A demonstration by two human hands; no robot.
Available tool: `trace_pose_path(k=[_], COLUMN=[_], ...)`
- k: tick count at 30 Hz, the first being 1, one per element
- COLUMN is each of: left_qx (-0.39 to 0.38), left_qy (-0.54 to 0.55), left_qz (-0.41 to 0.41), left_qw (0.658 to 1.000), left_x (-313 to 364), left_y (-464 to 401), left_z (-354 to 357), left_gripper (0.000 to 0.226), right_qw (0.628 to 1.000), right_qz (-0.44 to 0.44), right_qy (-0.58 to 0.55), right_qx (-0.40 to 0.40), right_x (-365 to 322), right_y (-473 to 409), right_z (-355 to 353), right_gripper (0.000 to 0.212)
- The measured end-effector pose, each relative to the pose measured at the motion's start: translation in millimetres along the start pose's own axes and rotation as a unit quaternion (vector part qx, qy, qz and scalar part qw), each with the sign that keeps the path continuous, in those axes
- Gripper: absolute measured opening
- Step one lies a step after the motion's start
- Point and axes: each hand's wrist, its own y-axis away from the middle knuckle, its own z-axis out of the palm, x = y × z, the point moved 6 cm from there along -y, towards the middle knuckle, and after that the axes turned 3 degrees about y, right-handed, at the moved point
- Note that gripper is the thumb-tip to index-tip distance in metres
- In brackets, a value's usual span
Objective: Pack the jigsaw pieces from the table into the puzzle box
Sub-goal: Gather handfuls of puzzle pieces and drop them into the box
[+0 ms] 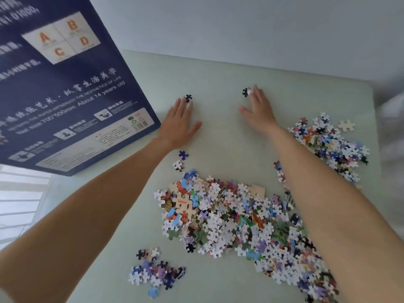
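While flat on the smooth table | left hand, right hand splayed, fingertips touching knobbed black pieces

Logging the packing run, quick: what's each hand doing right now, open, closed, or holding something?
Left hand: open, flat on the table, fingertips at a dark piece.
Right hand: open, fingers straight, fingertips touching a black-and-white piece.

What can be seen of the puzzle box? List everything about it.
The puzzle box is a large, flat, dark blue carton, seemingly cardboard, at the table's far left, tilted across the corner of the picture. The visible face carries white Chinese and English print, including "About 14 years old", a pale panel lettered A, B, C, D, small icons and a barcode. Its top and left run out of view. The left hand lies flat beside its lower right corner; contact is unclear.
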Motion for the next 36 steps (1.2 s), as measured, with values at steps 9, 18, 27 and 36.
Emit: trace_pose_path(k=[9,18,27,36], left_qx=[-0.060,-0.084,-0.137,-0.093], left_qy=[0.069,0.083,0.103,0.187], left_qz=[0.111,0.109,-0.028,-0.091], left_qw=[0.990,0.987,0.985,0.974], left_x=[2.6,27.2,29.1,28.4], left_y=[82.0,206.5,278.4,276.9], left_z=[16.0,23.4,26.2,25.1], left_gripper=[0.064,0.067,0.094,0.064], right_qw=[0.975,0.977,0.990,0.996], right_qz=[-0.207,-0.173,-0.027,0.008], right_qy=[-0.004,-0.021,0.099,0.027], right_qx=[-0.077,-0.125,-0.096,-0.079], right_x=[-54.9,-83.8,-85.0,-115.9], right_y=[88.3,254.0,308.2,308.5], right_z=[50.3,99.6,88.8,92.3], right_gripper=[0.054,0.074,0.116,0.065])
